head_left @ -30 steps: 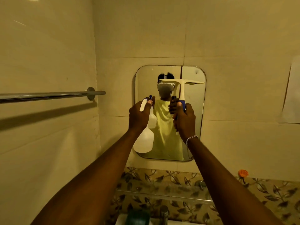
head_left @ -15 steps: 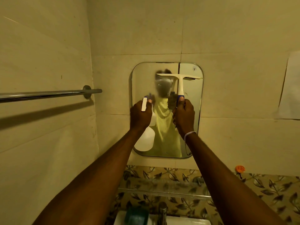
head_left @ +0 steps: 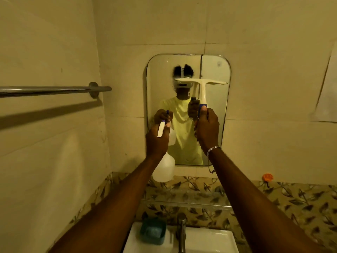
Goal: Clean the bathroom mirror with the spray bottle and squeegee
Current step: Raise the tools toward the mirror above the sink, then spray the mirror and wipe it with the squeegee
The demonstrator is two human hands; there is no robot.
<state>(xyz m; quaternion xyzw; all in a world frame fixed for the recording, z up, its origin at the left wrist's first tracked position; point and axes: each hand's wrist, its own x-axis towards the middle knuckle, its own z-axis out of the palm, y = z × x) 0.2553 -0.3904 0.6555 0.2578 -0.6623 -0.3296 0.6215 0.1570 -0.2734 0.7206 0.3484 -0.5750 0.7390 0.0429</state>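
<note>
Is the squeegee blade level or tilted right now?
Nearly level. The squeegee blade runs almost horizontally across the mirror, handle pointing down into the right hand.

- A single head-worn wide-angle camera supplies the only view.
- It faces forward and slightly down toward the tiled wall and the mirror [head_left: 187,110] mounted on it.
- Both forearms enter from the bottom edge and reach away from the lens.
- The sink [head_left: 200,240] sits nearest, at the bottom edge.
- The towel rail [head_left: 54,90] crosses the left side.
- Straight edges bow near the borders.
</note>
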